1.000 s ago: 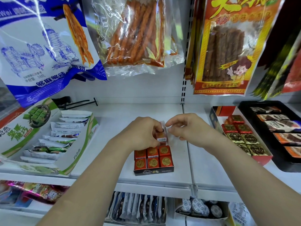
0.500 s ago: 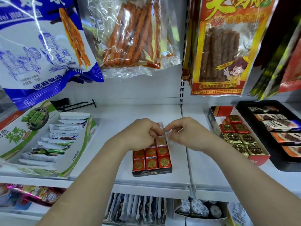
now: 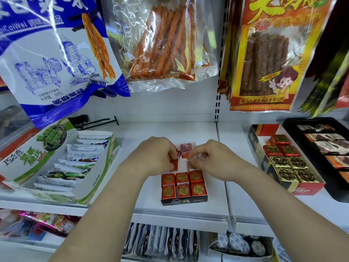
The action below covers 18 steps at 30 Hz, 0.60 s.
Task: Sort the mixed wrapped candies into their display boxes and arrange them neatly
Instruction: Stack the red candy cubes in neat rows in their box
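Curled left hand [image 3: 156, 156] and right hand [image 3: 217, 160] pinch red candies [image 3: 174, 164].

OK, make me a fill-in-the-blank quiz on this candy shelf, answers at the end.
1. The six face-up candies in the small dark box are wrapped in ____ foil.
2. In the red box on the right, the four front candies are ____.
3. The left hand pinches a red candy at the ____ of the small dark box.
4. The box of white-wrapped bars stands to the ____ of the small dark box.
Answers: red; gold; back; left.
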Motion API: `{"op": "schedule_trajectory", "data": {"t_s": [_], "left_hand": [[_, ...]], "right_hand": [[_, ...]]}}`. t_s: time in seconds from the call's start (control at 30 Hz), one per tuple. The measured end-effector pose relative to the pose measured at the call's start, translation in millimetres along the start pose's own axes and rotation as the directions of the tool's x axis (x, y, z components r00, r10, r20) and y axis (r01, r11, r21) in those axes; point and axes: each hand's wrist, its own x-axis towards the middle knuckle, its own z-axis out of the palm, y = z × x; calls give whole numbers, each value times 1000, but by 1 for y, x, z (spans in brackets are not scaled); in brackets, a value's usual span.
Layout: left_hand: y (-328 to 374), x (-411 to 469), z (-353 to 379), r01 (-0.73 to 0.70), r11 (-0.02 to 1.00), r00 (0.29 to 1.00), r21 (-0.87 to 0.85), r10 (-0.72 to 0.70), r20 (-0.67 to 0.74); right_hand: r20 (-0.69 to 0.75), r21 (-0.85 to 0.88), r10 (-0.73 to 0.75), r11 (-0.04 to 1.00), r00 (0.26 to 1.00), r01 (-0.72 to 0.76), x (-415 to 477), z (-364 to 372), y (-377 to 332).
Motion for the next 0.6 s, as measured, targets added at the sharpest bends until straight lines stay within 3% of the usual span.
{"op": "schedule_trajectory", "data": {"t_s": [0.13, 0.3, 0.6], "left_hand": [[4, 6, 7, 16, 992, 999, 129, -12, -33], [2, 9, 8, -7, 991, 999, 137, 14, -46], [-10, 6, 7, -11, 995, 1000, -103, 9, -25]], "right_hand": [[7, -38, 19, 999, 1000, -19, 0, 2, 0], [-20, -35, 29, 999, 999, -30, 4, 2, 1], [-83, -1, 15, 1000, 996, -15, 6, 2, -2]]}}
